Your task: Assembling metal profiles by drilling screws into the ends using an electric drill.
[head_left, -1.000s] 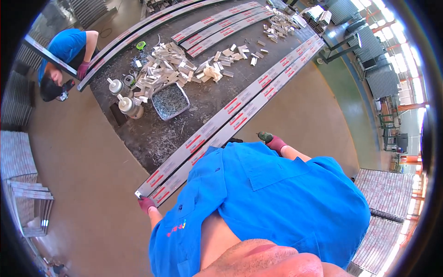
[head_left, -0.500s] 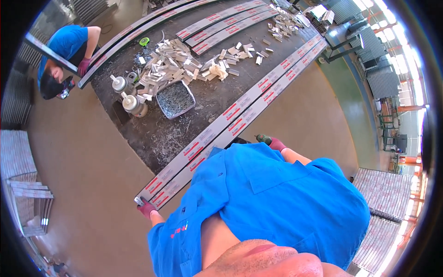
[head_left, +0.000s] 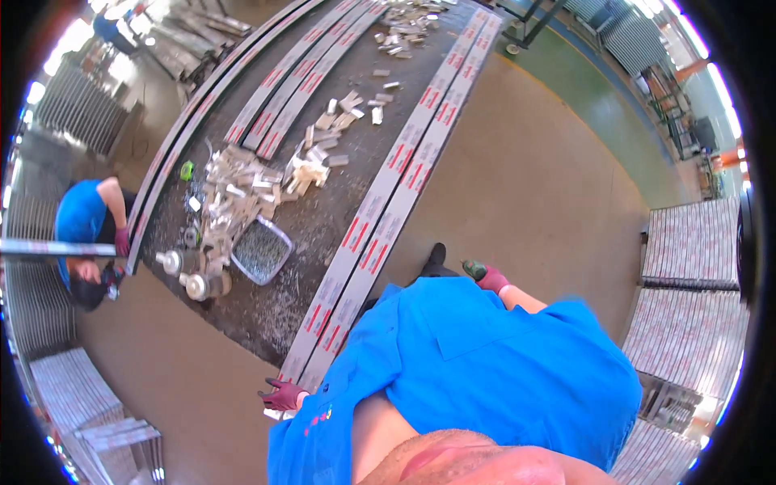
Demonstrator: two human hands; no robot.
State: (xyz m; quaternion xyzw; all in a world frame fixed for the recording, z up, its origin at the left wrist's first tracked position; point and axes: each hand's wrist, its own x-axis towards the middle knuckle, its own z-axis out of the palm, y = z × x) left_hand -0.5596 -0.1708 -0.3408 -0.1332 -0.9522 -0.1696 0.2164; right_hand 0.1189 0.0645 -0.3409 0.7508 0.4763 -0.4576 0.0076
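Two long, pale metal profiles with red markings lie side by side along the table's near edge, an inner profile (head_left: 373, 212) and an outer profile (head_left: 388, 234). My left hand (head_left: 283, 394), in a maroon glove, is at their near end with its fingers spread; whether it touches them I cannot tell. At my right side, away from the table, my right hand (head_left: 491, 280), also gloved, is closed around a green power tool (head_left: 474, 268). Its exact kind is hard to make out, as the glove covers much of it.
On the dark table (head_left: 283, 311) are a heap of small metal pieces (head_left: 234, 182), a tub of screws (head_left: 263, 250), two pump bottles (head_left: 198, 285) and a green tape measure (head_left: 187, 170). More profiles (head_left: 299, 81) lie beyond. A co-worker (head_left: 85, 214) bends at the far left; stacked profiles (head_left: 691, 242) stand right.
My view has turned, so the table appears steeper. My left hand's fingers have spread at the profiles' end. My right hand keeps the green tool at my side.
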